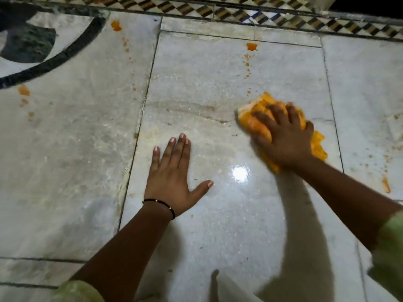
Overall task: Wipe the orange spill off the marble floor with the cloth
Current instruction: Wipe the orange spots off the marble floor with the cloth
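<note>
Marble floor (218, 225), pale grey-white slabs with dark joints, glossy and wet-looking at centre, one bright light reflection between the two arms. Far left: black curved inlay band (65, 53) set into the stone. Below it, orange spill blotch (23, 90) with smaller drops trailing toward the viewer. Further orange blotch (116, 26) near the top, left of the slab joint, with specks running down from it.

Left hand (172, 177) lies flat on the central slab, palm down, fingers straight and close together, thumb spread out to the right; it holds nothing. Thin black beaded bracelet (161, 203) on that wrist. Pale green sleeve (76, 290) shows at the lower edge.

Top centre-right: another orange blotch (251, 46) with drips running down toward the cloth. Patterned mosaic tile border (283, 18) runs along the far edge of the floor.

Right hand (285, 136) presses down on a crumpled orange-yellow cloth (253, 120), fingers spread and curled over its top; hand slightly blurred. Cloth sits on the right part of the central slab, bunched, sticking out ahead of and to the right of the hand.

Far right slab: scattered orange specks and one orange streak (386, 184) near the right forearm.
</note>
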